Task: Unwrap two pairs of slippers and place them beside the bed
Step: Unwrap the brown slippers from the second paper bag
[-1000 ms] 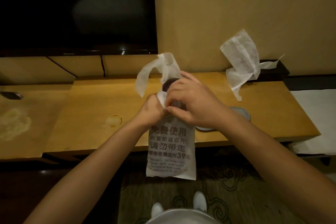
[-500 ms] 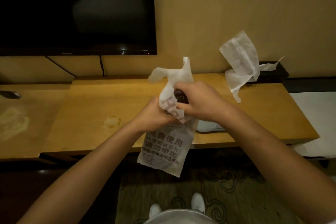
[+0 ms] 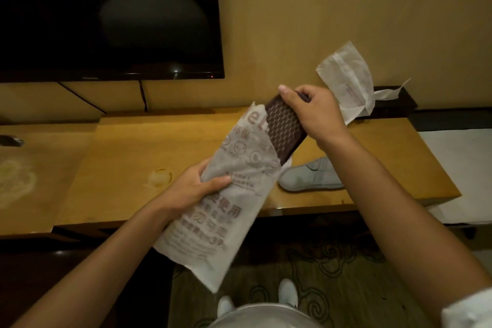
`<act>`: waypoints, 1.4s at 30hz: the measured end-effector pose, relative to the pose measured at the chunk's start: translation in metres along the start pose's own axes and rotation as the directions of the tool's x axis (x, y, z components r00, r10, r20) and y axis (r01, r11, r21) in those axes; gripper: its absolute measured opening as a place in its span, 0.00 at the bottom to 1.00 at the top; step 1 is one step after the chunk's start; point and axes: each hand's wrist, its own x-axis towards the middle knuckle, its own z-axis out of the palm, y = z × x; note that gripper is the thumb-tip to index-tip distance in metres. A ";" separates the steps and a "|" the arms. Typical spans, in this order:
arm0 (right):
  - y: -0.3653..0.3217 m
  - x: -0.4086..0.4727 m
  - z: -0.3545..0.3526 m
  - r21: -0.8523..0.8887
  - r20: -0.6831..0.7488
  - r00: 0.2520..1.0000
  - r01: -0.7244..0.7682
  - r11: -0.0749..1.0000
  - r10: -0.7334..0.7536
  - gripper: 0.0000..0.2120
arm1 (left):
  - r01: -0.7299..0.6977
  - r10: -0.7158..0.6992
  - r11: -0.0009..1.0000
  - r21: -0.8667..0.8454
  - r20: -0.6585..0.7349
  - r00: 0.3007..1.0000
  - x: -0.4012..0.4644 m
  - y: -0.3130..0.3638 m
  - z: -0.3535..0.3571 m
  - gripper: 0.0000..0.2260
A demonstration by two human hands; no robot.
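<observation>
A white printed wrapper bag (image 3: 213, 221) slants across the middle of the view, above the front edge of the wooden desk (image 3: 119, 162). My left hand (image 3: 194, 186) grips the bag at its middle. My right hand (image 3: 314, 112) pinches the end of a dark slipper (image 3: 285, 133) with a honeycomb-patterned sole, which sticks halfway out of the bag's open top. A pale grey slipper pair (image 3: 311, 176) lies flat on the desk behind the bag. An empty white wrapper (image 3: 348, 80) leans against the wall at the back right.
A black TV (image 3: 106, 16) hangs on the wall at the left, with cables below it. A white sheet (image 3: 458, 168) lies to the right of the desk. Patterned carpet (image 3: 332, 269) and my white shoes are below. A small dark object (image 3: 10, 140) sits at the far left.
The bag's top has been opened and the bag tilted. My right hand has drawn the dark slipper up and to the right, out of the bag. My left hand slid down the bag.
</observation>
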 end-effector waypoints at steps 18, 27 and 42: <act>0.038 0.014 -0.025 0.623 -0.116 0.916 -0.234 0.747 0.384 0.12 | 0.202 -0.058 0.937 0.285 -0.445 0.894 -0.002 0.003 -0.074 0.17; 0.028 -0.044 0.052 0.786 0.359 0.899 -0.436 0.438 0.251 0.05 | -0.129 0.058 0.926 -0.354 -0.205 0.977 0.053 0.046 0.007 0.33; 0.058 -0.064 0.058 0.594 0.570 0.781 -0.606 0.529 0.256 0.20 | -0.096 -0.023 0.806 -0.584 -0.192 0.981 0.058 0.046 0.007 0.15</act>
